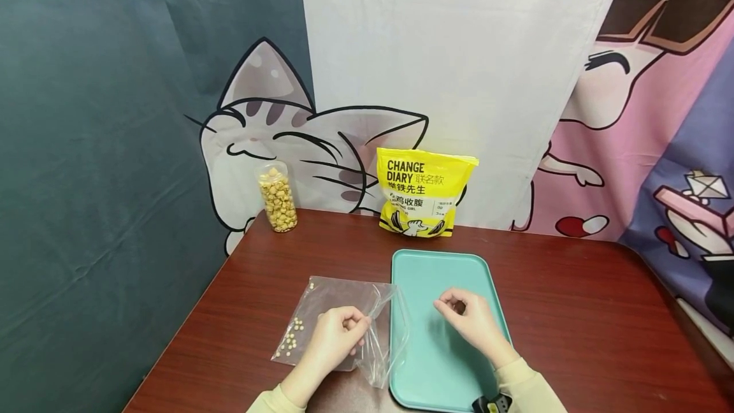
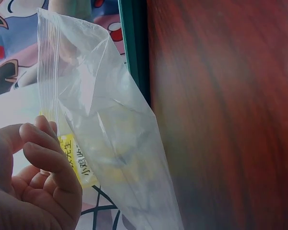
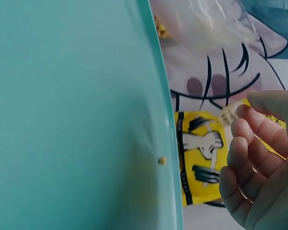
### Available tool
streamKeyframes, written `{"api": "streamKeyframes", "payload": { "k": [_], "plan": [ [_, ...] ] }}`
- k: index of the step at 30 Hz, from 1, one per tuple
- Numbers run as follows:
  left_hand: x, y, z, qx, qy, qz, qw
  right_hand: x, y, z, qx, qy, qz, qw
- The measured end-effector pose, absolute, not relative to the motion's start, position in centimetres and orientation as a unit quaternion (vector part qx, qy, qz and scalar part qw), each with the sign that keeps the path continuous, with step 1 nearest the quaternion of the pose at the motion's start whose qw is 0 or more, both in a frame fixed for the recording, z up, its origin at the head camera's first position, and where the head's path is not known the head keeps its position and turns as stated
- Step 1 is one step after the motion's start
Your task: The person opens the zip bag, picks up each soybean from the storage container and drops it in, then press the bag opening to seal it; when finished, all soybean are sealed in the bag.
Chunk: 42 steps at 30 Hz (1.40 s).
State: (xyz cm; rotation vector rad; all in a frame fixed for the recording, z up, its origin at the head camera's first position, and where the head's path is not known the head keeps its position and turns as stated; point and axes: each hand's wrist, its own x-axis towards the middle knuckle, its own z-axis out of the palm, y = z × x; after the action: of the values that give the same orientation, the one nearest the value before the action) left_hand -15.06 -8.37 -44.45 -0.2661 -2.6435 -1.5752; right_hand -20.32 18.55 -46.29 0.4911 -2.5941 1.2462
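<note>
A clear zip-top plastic bag [image 1: 375, 336] lies partly flat on the table, its open end raised over the tray's left edge. My left hand [image 1: 339, 333] pinches the top of the bag [image 2: 103, 110] between thumb and fingers. Small pale-yellow beads [image 1: 289, 341] are gathered at the bag's far-left end. My right hand [image 1: 470, 317] hovers over the teal tray [image 1: 438, 368], fingers loosely curled; no object shows between its fingertips [image 3: 242, 110]. One small round bead [image 3: 162, 160] shows against the tray near its far rim in the right wrist view.
A clear jar of popcorn-like pieces [image 1: 278, 199] stands at the table's back left. A yellow snack pouch [image 1: 424, 193] stands upright behind the tray. Cartoon-printed cloth [image 1: 470, 50] hangs at the back. The brown table [image 1: 590, 317] extends to the right.
</note>
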Motion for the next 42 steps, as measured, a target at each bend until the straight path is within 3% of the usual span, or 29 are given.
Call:
{"api": "streamKeyframes", "payload": {
  "k": [10,22,32,42],
  "plan": [
    [-15.0,-8.3,-44.4,-0.091,-0.854,-0.511,0.034,-21.1,20.4,-46.6,0.115,-0.917,0.365,0.116],
    [-15.1,-8.4,-44.6,-0.089,-0.853,-0.513,0.031,-22.3,20.3,-47.9,0.115,-0.926,0.359,0.012],
    [-15.2,-8.4,-44.4,-0.093,-0.858,-0.505,0.035,-22.5,19.8,-47.8,0.092,-0.942,0.322,-0.021],
    [-15.0,-8.3,-44.3,-0.087,-0.857,-0.507,0.026,-22.3,19.5,-47.7,0.095,-0.941,0.323,-0.019]
  ]
}}
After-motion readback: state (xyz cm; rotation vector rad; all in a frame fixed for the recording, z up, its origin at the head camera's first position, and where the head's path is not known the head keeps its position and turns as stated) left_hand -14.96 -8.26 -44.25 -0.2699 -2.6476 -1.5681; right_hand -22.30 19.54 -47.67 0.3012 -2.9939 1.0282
